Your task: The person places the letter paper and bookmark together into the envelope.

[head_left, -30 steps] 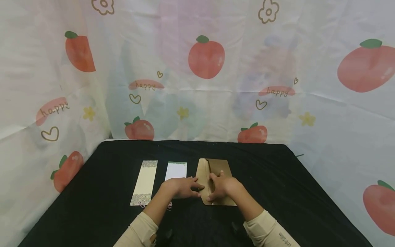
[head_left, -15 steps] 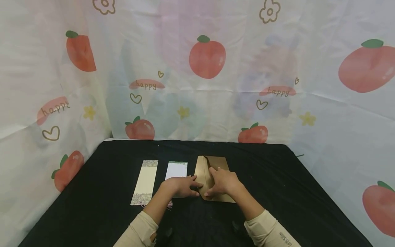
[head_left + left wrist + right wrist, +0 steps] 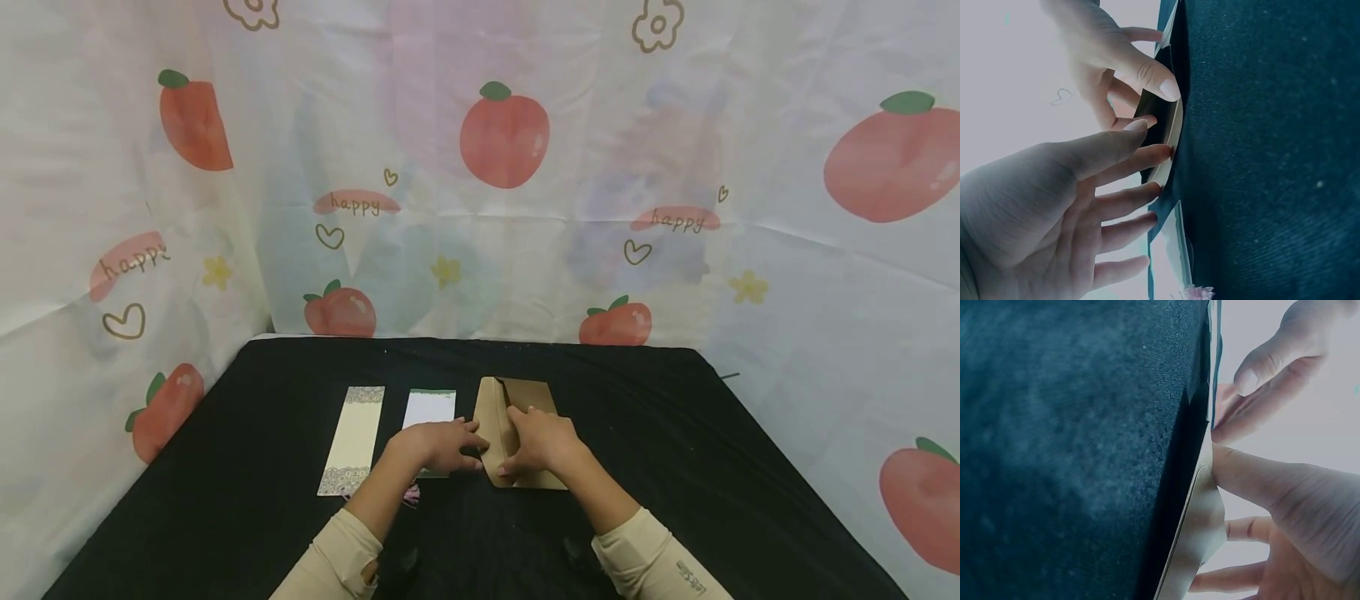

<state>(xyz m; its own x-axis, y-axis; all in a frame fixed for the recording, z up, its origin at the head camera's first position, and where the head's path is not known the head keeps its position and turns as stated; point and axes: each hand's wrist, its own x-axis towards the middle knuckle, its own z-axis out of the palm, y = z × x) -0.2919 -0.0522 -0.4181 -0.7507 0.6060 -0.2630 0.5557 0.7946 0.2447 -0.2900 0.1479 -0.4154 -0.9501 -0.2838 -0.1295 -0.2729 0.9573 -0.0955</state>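
Observation:
A brown paper envelope (image 3: 492, 412) lies on the black cloth, its long flap side to the left and bowed up a little from the body. My right hand (image 3: 543, 442) rests over it, thumb and fingers spread along the flap's edge; in the right wrist view the thumb touches the envelope (image 3: 1194, 531). At the envelope's left edge is my left hand (image 3: 435, 446), its fingers extended, the tips at the paper in the left wrist view. Under the left hand lies a white bookmark (image 3: 429, 408) with a green border, partly hidden, its pink tassel (image 3: 412, 495) toward me.
A longer cream bookmark (image 3: 354, 437) with patterned ends lies at the left, its tassel mostly behind my left forearm. The black cloth (image 3: 675, 467) covers the table. A fruit-printed curtain (image 3: 525, 267) stands along the back and both sides.
The envelope has slid slightly away from me and to the left, with my right hand moving along on it. My left hand has shifted only a little; both bookmarks stay in place.

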